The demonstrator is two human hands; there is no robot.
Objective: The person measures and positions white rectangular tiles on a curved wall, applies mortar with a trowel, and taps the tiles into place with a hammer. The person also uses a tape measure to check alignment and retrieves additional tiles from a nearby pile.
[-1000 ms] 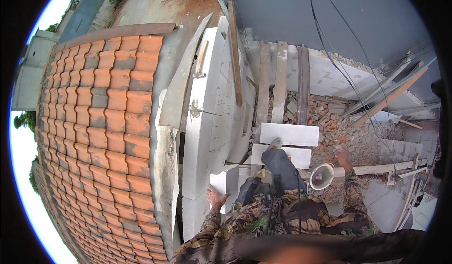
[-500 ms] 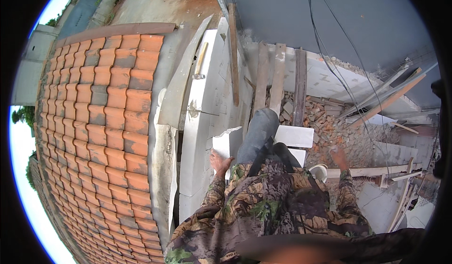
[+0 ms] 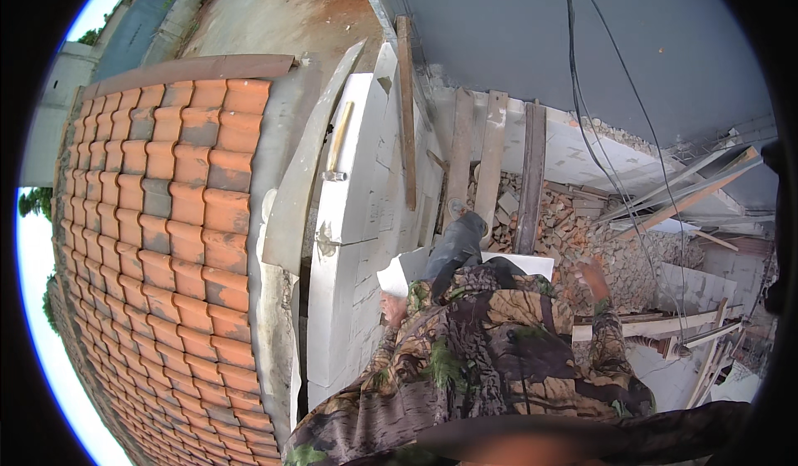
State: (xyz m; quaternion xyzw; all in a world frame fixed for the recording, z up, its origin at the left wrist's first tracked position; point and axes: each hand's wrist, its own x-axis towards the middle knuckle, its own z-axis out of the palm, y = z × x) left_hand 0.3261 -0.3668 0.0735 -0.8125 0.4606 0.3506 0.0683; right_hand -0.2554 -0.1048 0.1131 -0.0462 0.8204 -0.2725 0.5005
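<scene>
My left hand (image 3: 393,309) grips the near left side of a white block (image 3: 399,273) with a broken upper edge, beside my knee. Part of the hand is hidden by my sleeve. My right hand (image 3: 593,280) is held out to the right above the rubble, fingers apart, with nothing in it. Another white block (image 3: 534,265) shows past my lap, mostly covered by my jacket. On top of the white block wall (image 3: 339,250) to my left lies a hammer (image 3: 338,143) with a wooden handle.
An orange tiled roof (image 3: 166,233) slopes away at left. Wooden planks (image 3: 492,142) lean ahead, near broken brick rubble (image 3: 557,221). Dark cables (image 3: 575,75) hang across the right side. Boards and props (image 3: 702,325) stand at far right.
My upper body has leaned forward, covering more of my legs and the blocks. The wall and hammer sit lower in the picture. A pale bucket by my right side is now hidden.
</scene>
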